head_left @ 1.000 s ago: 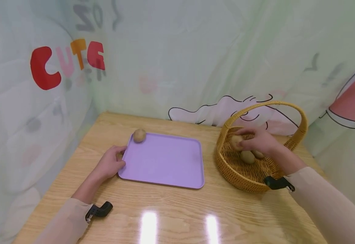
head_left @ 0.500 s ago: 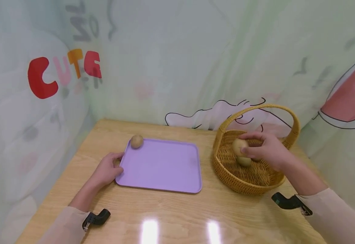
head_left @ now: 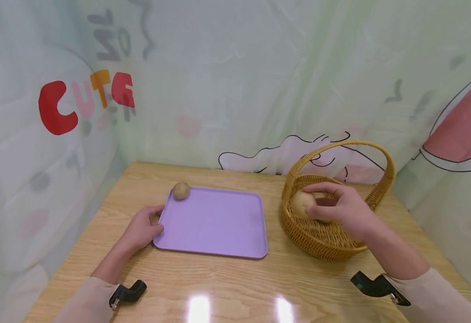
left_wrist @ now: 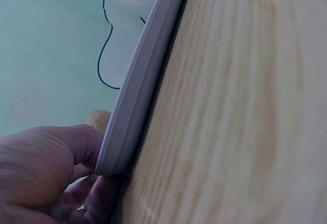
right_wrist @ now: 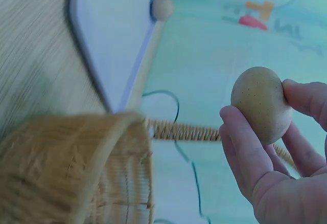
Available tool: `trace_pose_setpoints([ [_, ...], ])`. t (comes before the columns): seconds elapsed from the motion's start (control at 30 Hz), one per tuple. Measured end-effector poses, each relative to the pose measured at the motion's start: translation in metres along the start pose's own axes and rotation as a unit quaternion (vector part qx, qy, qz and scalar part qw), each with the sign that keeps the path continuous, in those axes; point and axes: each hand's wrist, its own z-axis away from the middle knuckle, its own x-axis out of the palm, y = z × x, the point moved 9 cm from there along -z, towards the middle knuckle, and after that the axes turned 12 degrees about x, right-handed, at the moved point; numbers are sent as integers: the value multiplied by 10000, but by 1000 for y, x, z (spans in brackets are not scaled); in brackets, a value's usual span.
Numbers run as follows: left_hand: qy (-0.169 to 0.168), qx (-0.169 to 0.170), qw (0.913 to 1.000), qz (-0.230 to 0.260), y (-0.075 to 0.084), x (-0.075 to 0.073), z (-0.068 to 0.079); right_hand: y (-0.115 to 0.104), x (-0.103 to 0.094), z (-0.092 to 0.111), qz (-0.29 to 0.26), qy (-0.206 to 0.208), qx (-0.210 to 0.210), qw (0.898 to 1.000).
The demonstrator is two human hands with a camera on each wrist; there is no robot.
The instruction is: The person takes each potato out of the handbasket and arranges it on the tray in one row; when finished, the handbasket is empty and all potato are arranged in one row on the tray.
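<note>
My right hand (head_left: 350, 213) holds a round, tan, speckled potato (right_wrist: 260, 104) between thumb and fingers. In the head view it is over the left part of a wicker basket (head_left: 314, 244). Another potato (head_left: 325, 220) inside the basket is mostly hidden behind that hand. At the left, my left hand (head_left: 140, 229) grips the short edge of a purple tray (head_left: 219, 224), and the left wrist view has fingers at the underside of its rim. One brown potato (head_left: 181, 190) sits at the tray's far left corner.
The basket's tall arched handle (head_left: 350, 142) rises behind the right hand. Tray and basket stand on a light wooden table (head_left: 235, 278), with a gap between them. A printed curtain (head_left: 203, 89) closes off the back and sides.
The right hand has brought the potato up from among the others and leftward toward the basket's left rim. The left hand has kept its grip on the tray. The head view has tilted slightly.
</note>
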Motion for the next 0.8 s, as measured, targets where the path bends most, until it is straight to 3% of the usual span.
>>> trace_pose_setpoints([
  [0.27, 17, 33, 10000, 1, 1, 0, 0, -26, 30, -9, -18, -171, -146, 9997],
  [0.5, 43, 118, 9997, 193, -1, -1, 0, -40, 65, -33, -520, -468, -201, 9973],
  [0.8, 8, 111, 9999, 45, 2, -1, -1, -51, 104, -57, -1039, -778, -389, 9908],
])
